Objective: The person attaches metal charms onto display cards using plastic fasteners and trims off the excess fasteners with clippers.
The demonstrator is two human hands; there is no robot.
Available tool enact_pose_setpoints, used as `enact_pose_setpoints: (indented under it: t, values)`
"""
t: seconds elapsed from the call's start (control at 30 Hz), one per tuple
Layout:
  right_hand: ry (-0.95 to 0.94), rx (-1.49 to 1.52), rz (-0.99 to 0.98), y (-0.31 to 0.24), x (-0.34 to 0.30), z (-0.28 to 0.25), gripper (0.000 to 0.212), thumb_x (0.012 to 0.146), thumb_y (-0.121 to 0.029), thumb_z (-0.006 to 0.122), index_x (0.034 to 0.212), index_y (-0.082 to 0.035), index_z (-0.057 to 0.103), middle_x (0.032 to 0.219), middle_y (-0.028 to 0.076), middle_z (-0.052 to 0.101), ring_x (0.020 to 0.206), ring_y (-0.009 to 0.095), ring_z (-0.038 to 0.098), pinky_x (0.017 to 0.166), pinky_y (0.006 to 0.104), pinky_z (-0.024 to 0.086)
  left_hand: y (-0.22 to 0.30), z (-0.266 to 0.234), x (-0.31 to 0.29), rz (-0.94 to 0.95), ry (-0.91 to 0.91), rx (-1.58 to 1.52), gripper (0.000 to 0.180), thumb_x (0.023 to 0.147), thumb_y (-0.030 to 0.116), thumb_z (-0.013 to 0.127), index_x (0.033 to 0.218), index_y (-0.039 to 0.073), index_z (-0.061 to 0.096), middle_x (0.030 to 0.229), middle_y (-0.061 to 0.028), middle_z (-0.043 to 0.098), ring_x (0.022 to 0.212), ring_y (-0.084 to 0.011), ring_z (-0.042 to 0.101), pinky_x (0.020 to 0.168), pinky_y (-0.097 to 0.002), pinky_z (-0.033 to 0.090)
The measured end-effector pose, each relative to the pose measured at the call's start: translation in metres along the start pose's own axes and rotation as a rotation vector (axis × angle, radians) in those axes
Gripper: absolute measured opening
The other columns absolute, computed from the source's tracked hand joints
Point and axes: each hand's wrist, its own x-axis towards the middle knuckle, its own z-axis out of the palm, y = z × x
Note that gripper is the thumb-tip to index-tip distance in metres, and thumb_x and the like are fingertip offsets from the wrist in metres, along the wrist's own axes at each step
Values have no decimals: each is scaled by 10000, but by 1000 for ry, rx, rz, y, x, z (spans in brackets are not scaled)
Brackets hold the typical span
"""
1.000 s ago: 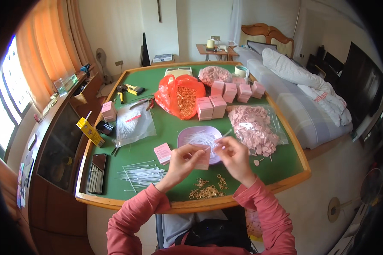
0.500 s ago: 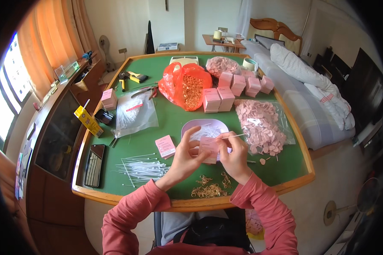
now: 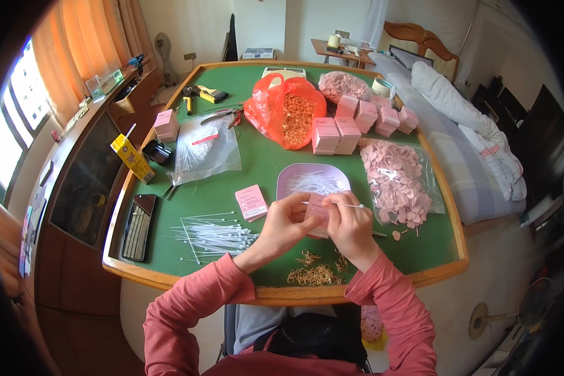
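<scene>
Above the near middle of the table, my left hand (image 3: pixel 283 227) is closed on a small pink printed card (image 3: pixel 318 207). My right hand (image 3: pixel 352 235) meets it at the card's right edge, its fingers pinching a thin white plastic tag strip (image 3: pixel 355 205) whose knobbed end sticks out to the right. Just behind both hands is a lilac tray (image 3: pixel 282 180) of white strips, partly covered by them. Gold clasps (image 3: pixel 313 276) lie heaped by the table's front edge. Left of my hands are a small stack of pink cards (image 3: pixel 252 203) and a spread of white strips (image 3: pixel 213 237).
A red plastic bag (image 3: pixel 262 113) of gold pieces stands farther back. Stacked pink cards (image 3: pixel 326 135) and a clear bag of pink heart-shaped pieces (image 3: pixel 395 178) are at right. Along the left lie a phone (image 3: pixel 138 229), a yellow drink carton (image 3: pixel 131 158) and a clear bag (image 3: pixel 225 156) of strips.
My left fingers have closed in around the card's top, where they were spread before. Both hands have drawn together, with the white strip still in my right. The whole view has shifted slightly.
</scene>
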Motion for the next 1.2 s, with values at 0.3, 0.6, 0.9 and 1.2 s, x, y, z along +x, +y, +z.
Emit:
enact_pose_setpoints:
  t: [0.3,0.6,0.9,1.2]
  values:
    - [-19,228,145,-11,10,-11,86,738,-50,654,808,-47,605,708,45,563,509,157,556,430,264,420,7,-3,1,-15,-35,25,271,817,-1,567,1071,-76,509,985,-114,610,880,-139,598,745,-258,516]
    - [65,342,150,-6,13,-17,125,733,-89,691,846,-48,656,719,31,578,547,106,512,481,231,390,15,0,-1,20,-24,170,264,817,14,576,1054,-83,511,957,-93,612,879,-132,593,761,-255,508]
    - [-118,899,706,9,12,-26,301,836,-47,545,1137,-37,565,855,28,557,592,54,446,536,196,397,26,-10,1,13,-98,-130,293,802,-2,596,1077,-72,525,979,-104,615,862,-153,609,753,-263,506]
    - [-312,464,316,23,9,-12,203,747,69,536,881,-23,657,661,9,607,532,63,488,487,235,406,32,-13,-1,-74,-258,-135,312,793,11,618,1084,-63,533,978,-95,615,863,-140,602,767,-265,497]
